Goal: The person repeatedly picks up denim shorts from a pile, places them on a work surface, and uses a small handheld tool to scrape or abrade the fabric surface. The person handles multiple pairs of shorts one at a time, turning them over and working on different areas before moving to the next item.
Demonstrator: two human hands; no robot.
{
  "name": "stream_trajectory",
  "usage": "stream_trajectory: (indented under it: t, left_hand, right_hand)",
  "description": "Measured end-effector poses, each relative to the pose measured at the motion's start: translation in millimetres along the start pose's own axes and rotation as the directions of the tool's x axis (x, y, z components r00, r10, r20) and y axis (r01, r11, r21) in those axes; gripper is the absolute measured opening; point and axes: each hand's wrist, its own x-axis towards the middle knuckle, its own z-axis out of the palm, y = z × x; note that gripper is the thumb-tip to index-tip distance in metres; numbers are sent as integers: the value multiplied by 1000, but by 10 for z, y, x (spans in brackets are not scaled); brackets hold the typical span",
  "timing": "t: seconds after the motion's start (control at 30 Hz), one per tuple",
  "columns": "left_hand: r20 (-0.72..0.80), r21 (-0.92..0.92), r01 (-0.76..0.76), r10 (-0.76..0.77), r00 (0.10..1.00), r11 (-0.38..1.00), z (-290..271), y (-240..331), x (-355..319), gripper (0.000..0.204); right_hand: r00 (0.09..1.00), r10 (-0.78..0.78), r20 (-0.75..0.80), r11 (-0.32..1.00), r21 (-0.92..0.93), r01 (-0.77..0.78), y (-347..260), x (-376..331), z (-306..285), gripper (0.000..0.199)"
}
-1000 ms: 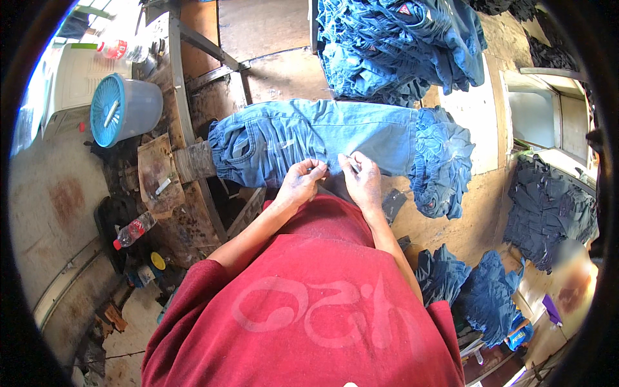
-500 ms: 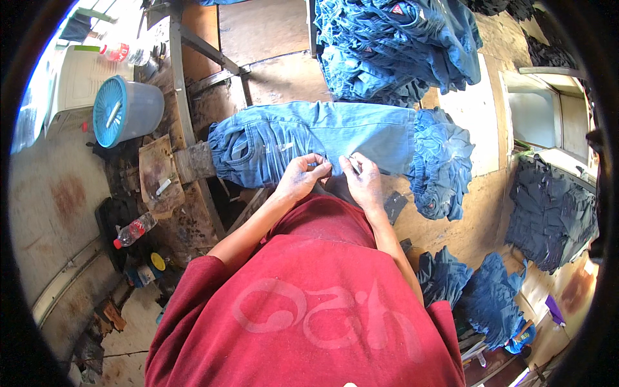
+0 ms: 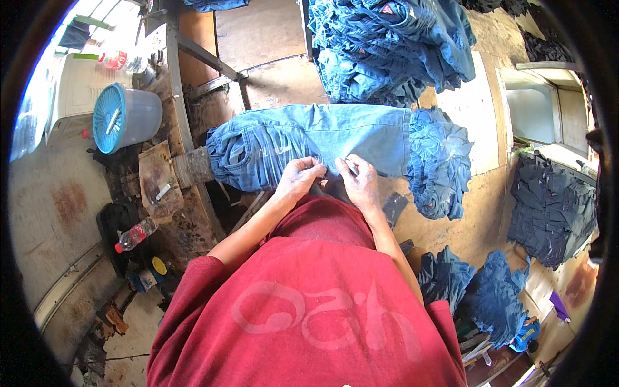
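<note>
Along the near edge of the faded blue denim trousers (image 3: 364,132), left hand (image 3: 298,181) and right hand (image 3: 361,184) pinch narrowly, contents unclear.

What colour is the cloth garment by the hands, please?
Faded blue cloth garment, best in head view.

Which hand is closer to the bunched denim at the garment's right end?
Right. The right hand is left of the bunched denim, with flatter blue cloth between them; the left hand is farther left, beyond the right hand.
</note>
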Motion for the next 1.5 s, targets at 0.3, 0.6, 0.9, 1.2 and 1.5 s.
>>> stream_trajectory:
  t: [0.3,0.6,0.9,1.2,1.5]
  left_hand:
    - [-50,-90,78,-83,995,993,35,12,-41,17]
    - [-124,-73,129,-137,983,989,-18,-40,-57,15]
    - [-94,-45,94,-97,991,995,11,-25,-6,15]
    - [-56,-137,96,-105,993,986,-11,-172,-19,17]
    - [-24,-103,124,-127,992,987,23,-239,-168,13]
  right_hand:
    - [999,-35,-28,999,-2,35,88,0,41,40]
    - [1000,-28,-13,999,22,28,69,-35,37,38]
    - [999,-51,-6,998,-45,51,109,-14,-5,35]
    - [999,-37,17,997,-64,38,137,13,-39,34]
    - [995,-78,56,996,46,76,259,24,-5,37]
